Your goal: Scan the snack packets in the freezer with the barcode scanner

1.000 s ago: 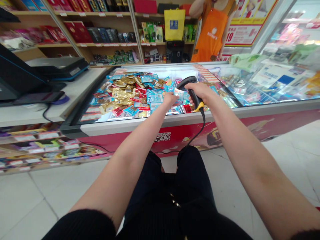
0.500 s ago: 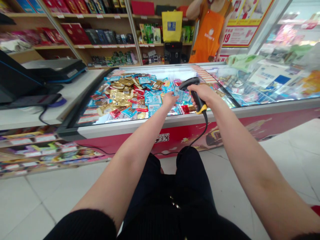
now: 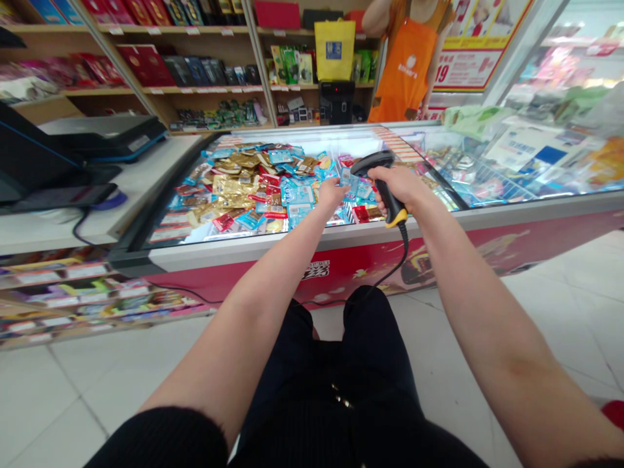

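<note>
My right hand (image 3: 396,185) is closed around the handle of a black and yellow barcode scanner (image 3: 375,162). The scanner's head points left, and its cable hangs down over the freezer's front. Just left of it, my left hand (image 3: 332,192) pinches a light blue packet (image 3: 346,178) at its edge, in front of the scanner's head. Below both hands lies a chest freezer (image 3: 234,250) with many wrapped packets in it. Gold packets (image 3: 238,185) and blue packets (image 3: 297,195) fill its left part, with red ones among them.
A counter (image 3: 146,185) with a dark device (image 3: 121,136) stands at the left. Behind the freezer are stocked shelves (image 3: 205,91), a yellow bag (image 3: 334,52) and a person in an orange apron (image 3: 404,71). Plastic-wrapped goods (image 3: 526,149) lie on the freezer's right side.
My right hand and the scanner have shifted slightly right and down. My left hand keeps its hold on the blue packet in nearly the same place.
</note>
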